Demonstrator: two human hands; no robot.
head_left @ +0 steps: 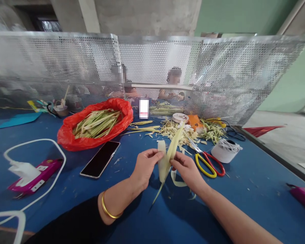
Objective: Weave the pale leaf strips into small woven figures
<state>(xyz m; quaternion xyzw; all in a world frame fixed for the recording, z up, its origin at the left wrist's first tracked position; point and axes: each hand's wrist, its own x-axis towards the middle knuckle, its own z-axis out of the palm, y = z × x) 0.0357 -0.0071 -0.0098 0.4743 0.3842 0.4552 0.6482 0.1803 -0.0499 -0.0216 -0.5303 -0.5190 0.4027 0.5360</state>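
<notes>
Head camera looks forward and down, close over the table point(244, 189).

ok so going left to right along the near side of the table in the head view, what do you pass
power strip → phone → left hand → leaf strip → right hand → scissors → spool

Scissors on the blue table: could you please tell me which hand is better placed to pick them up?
Probably the right hand: the scissors lie just beyond it, while the left hand sits across the leaf strip that both hands pinch.
</notes>
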